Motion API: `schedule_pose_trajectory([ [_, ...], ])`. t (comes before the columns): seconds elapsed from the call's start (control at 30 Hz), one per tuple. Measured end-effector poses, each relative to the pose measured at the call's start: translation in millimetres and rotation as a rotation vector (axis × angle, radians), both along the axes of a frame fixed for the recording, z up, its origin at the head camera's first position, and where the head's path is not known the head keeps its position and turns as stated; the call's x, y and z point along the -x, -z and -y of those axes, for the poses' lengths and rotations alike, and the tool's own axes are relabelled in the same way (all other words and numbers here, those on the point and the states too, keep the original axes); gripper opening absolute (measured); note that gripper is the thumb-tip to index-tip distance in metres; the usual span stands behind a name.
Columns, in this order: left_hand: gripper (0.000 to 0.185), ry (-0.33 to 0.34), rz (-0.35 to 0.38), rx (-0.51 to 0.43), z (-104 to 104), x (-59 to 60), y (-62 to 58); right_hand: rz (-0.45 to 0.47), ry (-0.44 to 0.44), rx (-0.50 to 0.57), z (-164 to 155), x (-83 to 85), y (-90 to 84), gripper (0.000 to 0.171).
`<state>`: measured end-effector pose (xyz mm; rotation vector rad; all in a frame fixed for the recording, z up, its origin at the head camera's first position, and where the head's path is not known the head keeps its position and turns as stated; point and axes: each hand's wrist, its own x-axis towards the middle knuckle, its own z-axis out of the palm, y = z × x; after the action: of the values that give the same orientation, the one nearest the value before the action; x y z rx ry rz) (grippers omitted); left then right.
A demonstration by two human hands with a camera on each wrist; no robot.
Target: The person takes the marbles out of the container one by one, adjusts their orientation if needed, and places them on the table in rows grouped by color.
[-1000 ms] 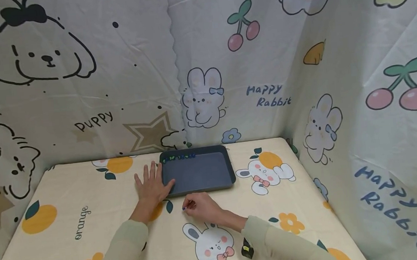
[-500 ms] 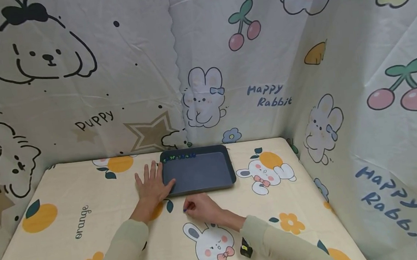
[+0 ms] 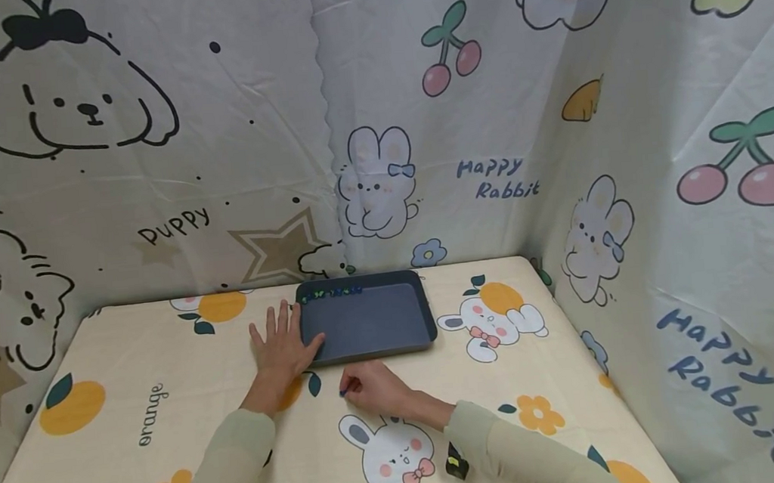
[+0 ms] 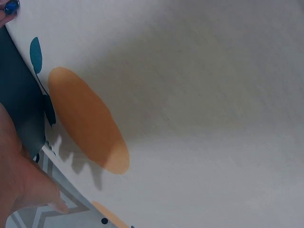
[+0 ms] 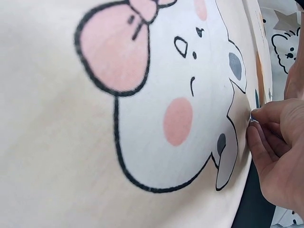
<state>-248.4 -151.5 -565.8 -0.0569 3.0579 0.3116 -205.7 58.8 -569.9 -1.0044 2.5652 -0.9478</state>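
Observation:
A dark grey rectangular tray point(image 3: 366, 326) lies at the back of the table. Along its far left inside edge runs a row of small green and blue pieces point(image 3: 333, 293), too small to make out singly. My left hand point(image 3: 282, 348) rests at the tray's left side, fingers spread and straight, thumb over the rim. In front of the tray, my right hand point(image 3: 374, 388) pinches a small blue bead point(image 4: 12, 6) between thumb and fingertips, low over the cloth. The fingers mostly hide the bead in the right wrist view, where the hand point(image 5: 280, 147) enters from the right.
A cream cloth point(image 3: 201, 392) printed with oranges, flowers and rabbits covers the table. Near the right sleeve is a small black object with a yellow mark point(image 3: 456, 461). Printed fabric walls point(image 3: 269, 129) stand behind and to the right.
The right hand has shifted very slightly toward me, still pinching the blue bead. The left hand and the tray stay in place.

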Motion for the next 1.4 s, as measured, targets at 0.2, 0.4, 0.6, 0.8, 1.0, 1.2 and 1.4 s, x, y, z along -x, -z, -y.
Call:
schedule_pose_trajectory([
  [0.2, 0.089, -0.003, 0.002, -0.011, -0.3, -0.1, -1.8, 0.015, 0.008, -0.005, 0.1, -0.9, -0.2, 0.013],
  [0.4, 0.089, 0.005, 0.009, -0.008, -0.2, -0.1, -1.0, 0.025, 0.007, -0.004, -0.4, -2.3, -1.3, 0.013],
  [0.6, 0.089, 0.005, 0.005, 0.005, 0.5, 0.4, 1.2, 0.012, -0.002, 0.009, -0.7, -1.5, -1.6, 0.013],
  [0.8, 0.089, 0.004, 0.0, 0.007, 0.6, 0.5, 0.6, -0.023, 0.011, 0.014, -2.0, -0.6, -3.8, 0.009],
  [1.0, 0.089, 0.007, 0.007, -0.006, 0.6, 0.1, 0.3, -0.064, 0.036, 0.097, -4.0, 5.4, -19.2, 0.007],
  [1.2, 0.089, 0.009, 0.005, -0.016, 0.2, 0.2, 0.2, -0.113, 0.072, 0.128, -8.8, 28.1, -30.7, 0.01],
  [1.4, 0.09, 0.007, 0.018, 0.008, 0.7, 0.4, 0.7, -0.139, 0.151, 0.116, -16.2, 64.3, -43.9, 0.015],
])
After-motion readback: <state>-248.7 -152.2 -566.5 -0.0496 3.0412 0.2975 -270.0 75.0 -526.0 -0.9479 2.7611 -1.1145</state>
